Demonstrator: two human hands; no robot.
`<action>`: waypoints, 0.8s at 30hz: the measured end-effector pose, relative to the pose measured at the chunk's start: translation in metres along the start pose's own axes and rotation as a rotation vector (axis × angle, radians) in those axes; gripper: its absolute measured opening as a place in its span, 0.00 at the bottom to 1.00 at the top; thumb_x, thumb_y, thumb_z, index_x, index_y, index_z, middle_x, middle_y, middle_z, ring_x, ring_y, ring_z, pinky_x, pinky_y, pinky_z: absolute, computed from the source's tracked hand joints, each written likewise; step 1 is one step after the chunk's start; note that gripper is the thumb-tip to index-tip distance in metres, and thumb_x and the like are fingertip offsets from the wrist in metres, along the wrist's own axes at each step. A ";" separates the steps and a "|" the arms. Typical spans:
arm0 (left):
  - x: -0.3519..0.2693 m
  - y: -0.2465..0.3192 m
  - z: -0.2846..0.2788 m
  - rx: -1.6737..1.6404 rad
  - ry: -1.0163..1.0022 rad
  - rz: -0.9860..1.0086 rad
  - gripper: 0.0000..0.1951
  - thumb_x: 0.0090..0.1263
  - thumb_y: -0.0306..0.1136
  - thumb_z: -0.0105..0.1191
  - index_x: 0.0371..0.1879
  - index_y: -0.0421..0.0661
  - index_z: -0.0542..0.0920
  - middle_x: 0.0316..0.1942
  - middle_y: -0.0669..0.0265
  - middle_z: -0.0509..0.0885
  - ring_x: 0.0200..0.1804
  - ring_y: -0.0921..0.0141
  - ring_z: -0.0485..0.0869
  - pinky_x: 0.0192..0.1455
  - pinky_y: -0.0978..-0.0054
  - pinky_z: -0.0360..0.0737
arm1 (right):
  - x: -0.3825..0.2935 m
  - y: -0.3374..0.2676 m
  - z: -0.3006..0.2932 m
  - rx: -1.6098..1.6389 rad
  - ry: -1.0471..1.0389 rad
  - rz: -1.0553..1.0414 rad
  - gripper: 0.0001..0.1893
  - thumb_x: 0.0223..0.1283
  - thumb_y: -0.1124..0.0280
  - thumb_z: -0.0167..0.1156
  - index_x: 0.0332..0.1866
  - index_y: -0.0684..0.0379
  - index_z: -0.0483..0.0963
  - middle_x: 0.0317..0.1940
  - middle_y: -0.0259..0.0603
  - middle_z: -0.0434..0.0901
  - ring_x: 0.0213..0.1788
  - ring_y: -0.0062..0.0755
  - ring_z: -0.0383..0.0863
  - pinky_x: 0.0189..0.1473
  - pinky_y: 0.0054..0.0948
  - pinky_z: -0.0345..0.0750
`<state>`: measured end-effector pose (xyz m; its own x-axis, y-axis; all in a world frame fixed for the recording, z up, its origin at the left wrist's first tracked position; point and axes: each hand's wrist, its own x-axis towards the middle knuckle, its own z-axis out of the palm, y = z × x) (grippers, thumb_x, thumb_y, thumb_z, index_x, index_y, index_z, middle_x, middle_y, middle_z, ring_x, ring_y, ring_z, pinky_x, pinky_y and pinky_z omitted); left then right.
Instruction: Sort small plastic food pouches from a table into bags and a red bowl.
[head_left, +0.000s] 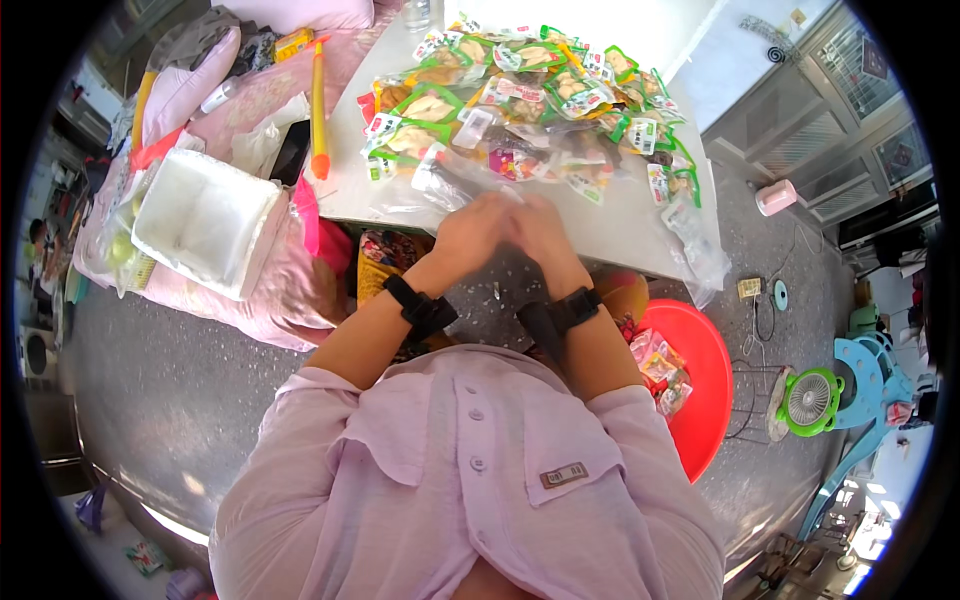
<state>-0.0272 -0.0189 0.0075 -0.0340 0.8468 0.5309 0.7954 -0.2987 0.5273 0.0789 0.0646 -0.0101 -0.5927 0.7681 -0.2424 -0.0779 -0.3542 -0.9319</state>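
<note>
My left hand (471, 231) and my right hand (541, 226) meet at the front edge of the white table (626, 236). Between their closed fingers they pinch the gathered edge of a clear plastic bag (450, 186). Beyond my knuckles the bag spreads over the tabletop, with a purple-and-pink packet (514, 163) showing in or under its film. Behind it lies a heap of sealed food packets (525, 101), many with green borders and printed labels. My fingertips are partly hidden by the hands themselves.
Another clear bag (691, 236) hangs over the table's right corner. A red basin (701, 390) with packets stands on the floor to the right, near a green fan (811, 401). Left, a white foam box (202, 217) rests on a pink-covered bed (225, 319); a yellow-orange stick (319, 109) lies nearby.
</note>
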 end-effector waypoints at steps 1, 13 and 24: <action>-0.001 0.000 0.000 -0.001 -0.001 0.002 0.08 0.52 0.27 0.42 0.32 0.45 0.70 0.39 0.58 0.71 0.34 0.60 0.73 0.34 0.68 0.71 | 0.002 0.000 0.000 0.053 -0.050 0.005 0.05 0.44 0.77 0.48 0.29 0.63 0.69 0.22 0.37 0.72 0.22 0.22 0.71 0.20 0.19 0.68; -0.006 -0.025 0.012 0.031 0.100 -0.026 0.05 0.50 0.24 0.43 0.26 0.41 0.68 0.36 0.57 0.71 0.38 0.58 0.71 0.37 0.68 0.70 | 0.049 -0.009 -0.040 -0.604 0.454 -0.495 0.17 0.39 0.75 0.53 0.37 0.72 0.62 0.19 0.43 0.71 0.17 0.26 0.72 0.17 0.22 0.68; -0.016 -0.010 0.004 0.092 0.053 -0.075 0.07 0.48 0.25 0.44 0.26 0.40 0.69 0.37 0.53 0.70 0.39 0.56 0.69 0.40 0.67 0.69 | 0.047 -0.014 -0.036 0.073 0.227 -0.141 0.09 0.40 0.76 0.52 0.28 0.66 0.64 0.18 0.39 0.70 0.15 0.24 0.67 0.15 0.18 0.63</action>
<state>-0.0328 -0.0280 -0.0090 -0.1251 0.8400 0.5280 0.8413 -0.1922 0.5052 0.0810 0.1247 -0.0183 -0.3779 0.9095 -0.1733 -0.2095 -0.2663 -0.9408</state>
